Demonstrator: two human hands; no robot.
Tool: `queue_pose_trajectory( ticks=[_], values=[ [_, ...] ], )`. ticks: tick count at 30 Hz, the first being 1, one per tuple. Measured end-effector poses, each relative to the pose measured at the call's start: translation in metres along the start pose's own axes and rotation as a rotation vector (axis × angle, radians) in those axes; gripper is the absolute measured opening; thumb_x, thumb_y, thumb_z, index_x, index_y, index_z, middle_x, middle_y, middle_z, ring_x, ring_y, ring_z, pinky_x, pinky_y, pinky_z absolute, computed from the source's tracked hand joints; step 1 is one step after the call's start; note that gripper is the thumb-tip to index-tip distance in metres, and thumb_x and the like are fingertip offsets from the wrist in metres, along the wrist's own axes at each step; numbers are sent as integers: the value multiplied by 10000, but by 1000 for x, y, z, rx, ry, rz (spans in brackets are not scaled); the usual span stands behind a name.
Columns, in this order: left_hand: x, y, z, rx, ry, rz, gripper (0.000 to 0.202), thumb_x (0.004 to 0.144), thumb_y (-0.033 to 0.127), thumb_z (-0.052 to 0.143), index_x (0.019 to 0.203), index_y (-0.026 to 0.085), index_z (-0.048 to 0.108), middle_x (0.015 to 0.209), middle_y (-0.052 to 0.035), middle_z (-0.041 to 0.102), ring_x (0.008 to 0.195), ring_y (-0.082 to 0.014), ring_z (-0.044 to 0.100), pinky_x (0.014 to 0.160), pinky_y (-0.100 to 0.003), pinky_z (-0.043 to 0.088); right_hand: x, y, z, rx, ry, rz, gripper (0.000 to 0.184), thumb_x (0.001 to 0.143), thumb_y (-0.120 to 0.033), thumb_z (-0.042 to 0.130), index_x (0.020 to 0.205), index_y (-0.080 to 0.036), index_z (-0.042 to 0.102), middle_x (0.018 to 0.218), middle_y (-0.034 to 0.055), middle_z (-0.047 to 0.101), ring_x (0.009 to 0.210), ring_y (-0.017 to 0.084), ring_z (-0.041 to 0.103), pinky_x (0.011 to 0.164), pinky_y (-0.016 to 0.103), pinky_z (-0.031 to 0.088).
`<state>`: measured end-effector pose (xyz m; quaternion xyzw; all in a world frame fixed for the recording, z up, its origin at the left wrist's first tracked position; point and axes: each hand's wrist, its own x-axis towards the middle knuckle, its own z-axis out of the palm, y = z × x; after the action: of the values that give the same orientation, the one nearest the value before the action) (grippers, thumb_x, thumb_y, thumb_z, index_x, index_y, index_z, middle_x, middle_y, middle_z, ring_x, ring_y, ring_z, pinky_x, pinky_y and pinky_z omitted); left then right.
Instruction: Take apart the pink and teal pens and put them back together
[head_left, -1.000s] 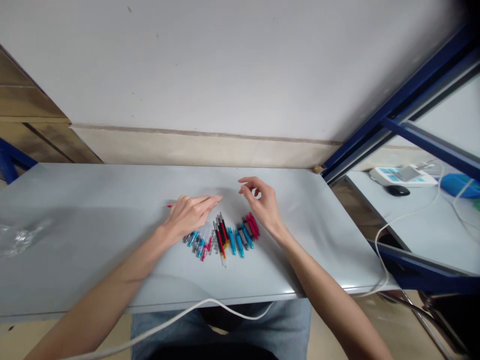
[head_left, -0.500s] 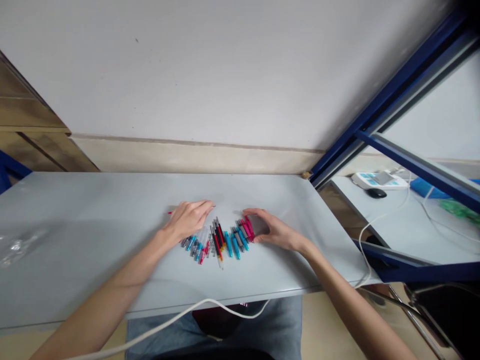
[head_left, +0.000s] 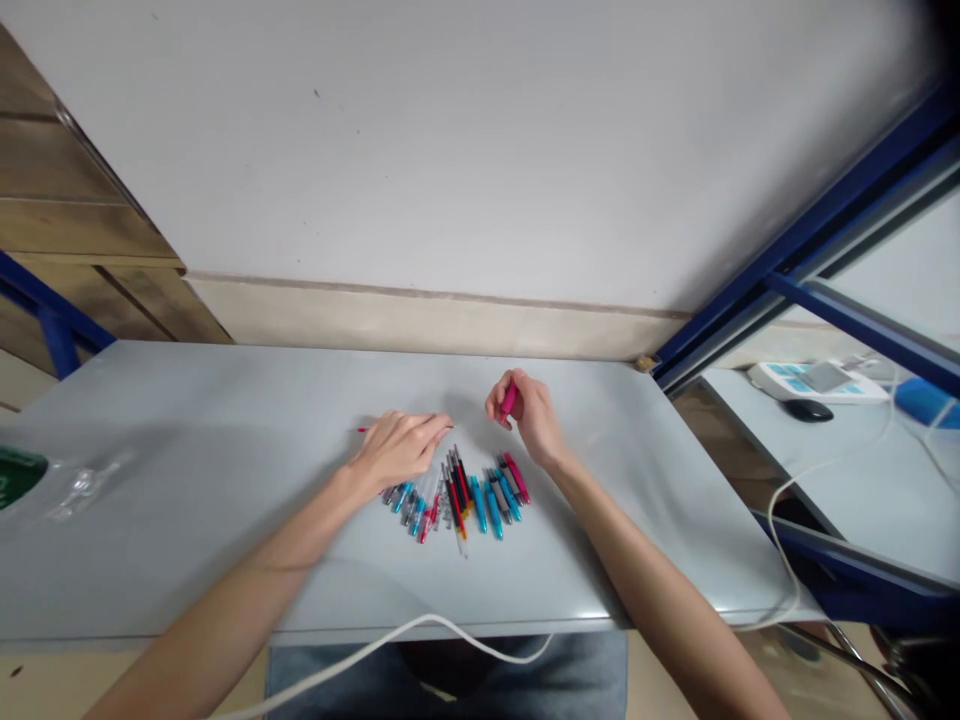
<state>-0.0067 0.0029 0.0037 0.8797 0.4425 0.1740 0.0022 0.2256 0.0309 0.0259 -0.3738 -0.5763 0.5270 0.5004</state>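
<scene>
A fan of short pen parts (head_left: pixel 465 495) in blue, red, pink, black and clear plastic lies on the grey table (head_left: pixel 225 500) in front of me. My right hand (head_left: pixel 525 415) is raised just behind the pile, fingers closed on a pink pen piece (head_left: pixel 508 400). My left hand (head_left: pixel 401 450) rests on the table at the pile's left end, fingers curled over a thin red refill (head_left: pixel 365 429) whose tip pokes out to the left.
A white cable (head_left: pixel 420 635) hangs across the table's near edge. Crumpled clear plastic (head_left: pixel 75 485) and something green (head_left: pixel 19 470) lie at far left. A blue metal frame (head_left: pixel 787 260) borders the right side; beyond it a second table holds a white device (head_left: pixel 810 378) and mouse (head_left: pixel 808 409).
My right hand went down to the right end of the pile, closed on a pink piece and lifted it up behind the pile. My left hand stayed at the pile's left end.
</scene>
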Motion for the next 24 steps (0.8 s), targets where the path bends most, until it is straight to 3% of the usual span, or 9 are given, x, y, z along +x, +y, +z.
queue_pose_trajectory(
  ticks=[5, 13, 19, 24],
  values=[
    [-1, 1, 0, -14, -4, 4, 257, 1048, 264, 408, 1143, 267, 647, 926, 1, 785, 718, -192, 733, 573, -268, 426, -17, 6, 2, -281, -1, 2, 489, 1002, -583, 504, 701, -200, 538, 620, -26, 457, 585, 126, 430, 574, 265, 355],
    [-2, 0, 4, -132, 51, 76, 271, 1064, 239, 389, 1165, 257, 640, 948, -16, 758, 733, -155, 719, 629, -247, 494, -23, 5, 10, -72, -5, 80, 440, 964, -607, 561, 880, -191, 673, 642, -24, 503, 549, 123, 426, 547, 269, 384],
    [0, 2, 0, -220, 47, 98, 246, 1081, 253, 374, 1166, 236, 604, 1011, -21, 729, 782, -148, 708, 683, -258, 521, -26, 7, 14, -67, 117, 83, 392, 912, -557, 660, 919, -171, 726, 644, -19, 513, 568, 128, 452, 529, 268, 397],
    [0, 2, 0, -218, 89, 94, 216, 1075, 233, 380, 1109, 222, 593, 928, -12, 701, 720, -139, 673, 642, -260, 494, -27, 7, 16, -46, 137, 106, 380, 901, -549, 672, 911, -174, 738, 655, -16, 530, 559, 124, 460, 520, 268, 400]
  ],
)
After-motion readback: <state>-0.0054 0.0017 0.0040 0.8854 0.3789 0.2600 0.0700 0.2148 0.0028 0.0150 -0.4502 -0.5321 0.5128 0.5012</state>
